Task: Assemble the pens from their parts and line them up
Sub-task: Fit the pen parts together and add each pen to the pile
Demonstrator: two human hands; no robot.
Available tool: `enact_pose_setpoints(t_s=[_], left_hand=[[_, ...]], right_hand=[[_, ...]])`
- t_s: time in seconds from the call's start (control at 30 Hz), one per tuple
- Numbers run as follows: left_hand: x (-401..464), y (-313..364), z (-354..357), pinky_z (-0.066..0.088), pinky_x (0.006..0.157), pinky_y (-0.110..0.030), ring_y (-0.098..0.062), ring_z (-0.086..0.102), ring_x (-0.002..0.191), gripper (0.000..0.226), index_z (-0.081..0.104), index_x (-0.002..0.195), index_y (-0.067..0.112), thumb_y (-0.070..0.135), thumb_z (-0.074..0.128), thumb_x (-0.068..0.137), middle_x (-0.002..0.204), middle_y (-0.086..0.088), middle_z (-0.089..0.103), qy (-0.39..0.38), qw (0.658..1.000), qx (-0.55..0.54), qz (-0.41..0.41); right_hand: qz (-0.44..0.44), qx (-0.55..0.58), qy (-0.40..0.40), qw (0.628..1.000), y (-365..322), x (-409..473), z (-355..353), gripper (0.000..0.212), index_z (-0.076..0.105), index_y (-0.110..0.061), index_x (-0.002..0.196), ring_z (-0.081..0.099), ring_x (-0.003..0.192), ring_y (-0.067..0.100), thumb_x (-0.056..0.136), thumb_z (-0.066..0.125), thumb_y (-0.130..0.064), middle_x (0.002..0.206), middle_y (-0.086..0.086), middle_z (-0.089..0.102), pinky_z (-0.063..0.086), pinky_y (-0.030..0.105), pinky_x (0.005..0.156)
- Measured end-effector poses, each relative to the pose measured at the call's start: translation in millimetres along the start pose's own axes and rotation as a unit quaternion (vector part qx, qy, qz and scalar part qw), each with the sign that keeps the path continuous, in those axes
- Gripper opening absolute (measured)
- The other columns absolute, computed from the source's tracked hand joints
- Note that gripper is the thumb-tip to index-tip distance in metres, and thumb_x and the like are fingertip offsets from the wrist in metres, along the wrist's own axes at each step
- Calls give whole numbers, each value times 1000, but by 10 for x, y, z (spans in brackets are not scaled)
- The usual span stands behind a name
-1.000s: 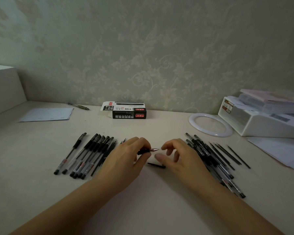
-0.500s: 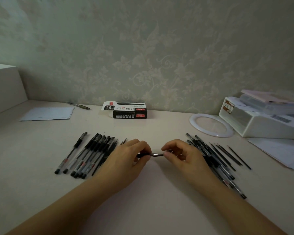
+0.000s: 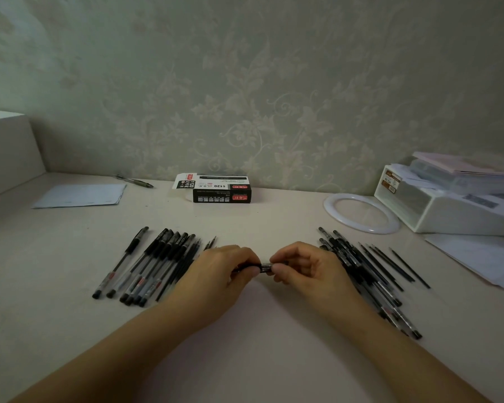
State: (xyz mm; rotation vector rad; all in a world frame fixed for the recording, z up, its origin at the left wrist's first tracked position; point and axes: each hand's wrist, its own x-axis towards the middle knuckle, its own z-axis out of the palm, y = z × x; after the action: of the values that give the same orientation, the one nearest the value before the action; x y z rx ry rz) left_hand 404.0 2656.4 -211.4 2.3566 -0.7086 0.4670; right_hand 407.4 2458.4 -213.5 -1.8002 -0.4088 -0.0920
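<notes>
Dim, flat, greenish light; soft shadows under the forearms on the pale beige desk (image 3: 259,321). Wide-angle bending at edges, slight softness throughout.

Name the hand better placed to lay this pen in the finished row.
Left. The left hand grips the pen right beside the finished row; the right hand sits on the parts pile's side.

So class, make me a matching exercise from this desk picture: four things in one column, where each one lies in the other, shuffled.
Things:
1. pen box
2. white ring
3. row of finished pens
4. loose refills

Places:
A. beside the left hand
B. far right, in front of the white tray
C. right of the right hand
D. middle, by the wall

Pairs: 1-D, 2-B, 3-A, 4-C
</notes>
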Motion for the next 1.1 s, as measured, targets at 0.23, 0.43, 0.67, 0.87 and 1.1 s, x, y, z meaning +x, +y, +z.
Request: enact_pose_setpoints(t_s=[0.23, 0.43, 0.67, 0.87, 1.1], left_hand=[[13, 32, -5, 40, 62, -17, -6, 54, 72, 7, 69, 91, 22, 21, 63, 90, 76, 12, 61, 22, 1000, -14, 0], [10, 61, -33, 41, 63, -22, -7, 53, 70, 7, 70, 91, 19, 18, 62, 91, 77, 8, 61, 33, 999, -10, 20], [26, 31, -15, 44, 64, -26, -7, 54, 70, 9, 70, 95, 20, 22, 61, 92, 78, 8, 61, 39, 999, -4, 26], [29, 16, -61, 47, 65, -30, -10, 54, 71, 8, 70, 95, 18, 20, 64, 89, 87, 5, 57, 87, 996, 33, -3], [31, -376, -469, 48, 66, -35, -21, 55, 76, 12, 59, 102, 20, 24, 53, 94, 90, 0, 56, 155, 947, 164, -229]], right_hand=[[-6, 10, 6, 1000, -14, 14, 2, 11, 73, -9, 89, 72, 73, 15, 83, 73, 1, 80, 5, 75, 53, 18, 69], [-13, 17, 8, 1000, -34, 11, 2, 11, 73, -8, 89, 72, 72, 17, 83, 73, 1, 81, 8, 75, 54, 20, 69], [-14, 8, 6, 1000, -12, 42, 9, 12, 72, -9, 91, 71, 75, 18, 85, 71, 1, 83, 6, 75, 55, 21, 72], [-31, -141, 41, 989, 20, 4, 13, 19, 67, -26, 105, 67, 81, 2, 87, 72, -21, 90, -14, 71, 51, 11, 73], [-33, -367, 162, 916, 67, 5, -333, 8, 62, -22, 86, 55, 71, 6, 88, 69, -24, 81, -12, 56, 49, 24, 66]])
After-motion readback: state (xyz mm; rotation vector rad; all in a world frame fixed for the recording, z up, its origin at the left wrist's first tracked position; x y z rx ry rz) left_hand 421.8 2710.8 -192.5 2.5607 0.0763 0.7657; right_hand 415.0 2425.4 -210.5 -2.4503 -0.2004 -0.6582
